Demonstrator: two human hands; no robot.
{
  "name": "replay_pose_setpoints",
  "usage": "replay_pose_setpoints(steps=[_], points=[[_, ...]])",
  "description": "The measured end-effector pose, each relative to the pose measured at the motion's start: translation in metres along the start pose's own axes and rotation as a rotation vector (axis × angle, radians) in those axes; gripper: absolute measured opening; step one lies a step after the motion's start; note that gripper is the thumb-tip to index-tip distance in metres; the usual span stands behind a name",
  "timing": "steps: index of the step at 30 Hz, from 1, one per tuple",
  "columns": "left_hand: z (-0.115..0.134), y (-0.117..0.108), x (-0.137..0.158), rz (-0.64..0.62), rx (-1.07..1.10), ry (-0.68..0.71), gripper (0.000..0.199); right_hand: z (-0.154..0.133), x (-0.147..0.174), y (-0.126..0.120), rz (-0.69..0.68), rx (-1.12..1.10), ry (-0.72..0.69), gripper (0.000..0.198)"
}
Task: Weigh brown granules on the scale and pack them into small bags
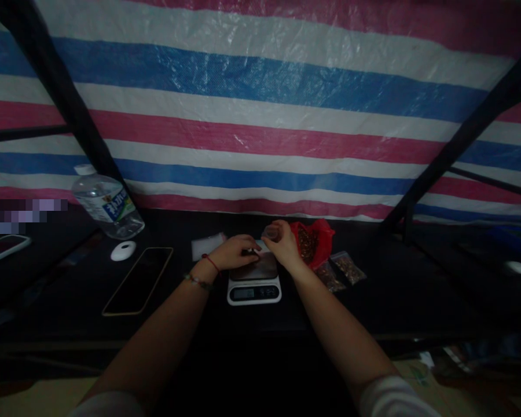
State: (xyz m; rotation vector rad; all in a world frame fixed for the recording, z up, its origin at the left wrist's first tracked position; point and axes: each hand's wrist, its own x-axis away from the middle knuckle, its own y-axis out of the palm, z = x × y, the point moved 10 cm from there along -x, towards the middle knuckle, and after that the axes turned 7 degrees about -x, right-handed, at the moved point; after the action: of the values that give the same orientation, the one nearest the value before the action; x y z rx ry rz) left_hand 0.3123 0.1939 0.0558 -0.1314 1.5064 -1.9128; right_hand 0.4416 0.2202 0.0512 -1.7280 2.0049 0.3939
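A white kitchen scale (255,293) with a metal top and a small lit display stands at the middle of the dark table. Over its plate, my left hand (234,253) has its fingers curled together; what they pinch, if anything, is too dim to name. My right hand (286,246) is closed round a small clear plastic cup (271,233) at the scale's far right corner. Just right of that hand sits an open red plastic bag (325,234) filled with small brown bits. Two small clear bags of similar bits, one a filled bag (349,267), lie in front of it.
A stack of clear plastic bags (204,246) lies behind my left wrist. Farther left are a phone (139,282), a white rounded object (123,251) and a large clear bottle (108,202). A striped plastic sheet (260,110) hangs behind, with dark slanting posts at both sides.
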Motion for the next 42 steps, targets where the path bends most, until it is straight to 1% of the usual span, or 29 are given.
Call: replay_pose_setpoints(steps=[2,5,8,10,13,15,17,19,23,29,34,37,42], points=[[-0.008,-0.012,0.004,0.041,0.002,-0.053,0.032,-0.004,-0.001,0.0,-0.031,0.038,0.0,0.048],[-0.021,-0.022,0.011,0.018,-0.009,-0.124,0.044,-0.012,-0.003,0.003,-0.144,0.137,-0.015,0.044],[-0.03,-0.022,0.014,-0.034,-0.029,-0.192,0.053,-0.023,-0.002,0.01,-0.312,0.255,-0.103,0.042],[-0.032,-0.019,0.014,-0.063,-0.055,-0.226,0.057,-0.025,-0.002,0.012,-0.391,0.303,-0.133,0.047],[-0.026,-0.01,0.011,-0.122,-0.101,-0.215,0.053,-0.02,-0.002,0.012,-0.433,0.367,-0.118,0.051],[-0.021,-0.007,0.009,-0.142,-0.124,-0.199,0.047,-0.017,0.0,0.015,-0.465,0.416,-0.135,0.044],[-0.018,-0.007,0.007,-0.136,-0.135,-0.201,0.042,-0.016,0.003,0.021,-0.512,0.458,-0.172,0.038],[-0.016,-0.009,0.006,-0.136,-0.133,-0.21,0.034,-0.016,0.007,0.027,-0.551,0.483,-0.204,0.037],[-0.012,-0.01,0.006,-0.171,-0.122,-0.226,0.022,-0.02,0.012,0.033,-0.587,0.497,-0.228,0.037],[-0.01,-0.009,0.005,-0.14,-0.07,-0.204,0.02,-0.027,0.016,0.036,-0.662,0.412,-0.19,0.031],[-0.013,-0.006,0.005,-0.124,-0.062,-0.202,0.019,-0.024,0.02,0.037,-0.688,0.391,-0.127,0.03],[-0.016,-0.005,0.005,-0.111,-0.062,-0.215,0.018,-0.022,0.021,0.04,-0.675,0.405,-0.098,0.029],[-0.022,-0.004,0.005,-0.068,-0.014,-0.241,0.021,-0.014,0.019,0.037,-0.597,0.436,-0.024,0.031]])
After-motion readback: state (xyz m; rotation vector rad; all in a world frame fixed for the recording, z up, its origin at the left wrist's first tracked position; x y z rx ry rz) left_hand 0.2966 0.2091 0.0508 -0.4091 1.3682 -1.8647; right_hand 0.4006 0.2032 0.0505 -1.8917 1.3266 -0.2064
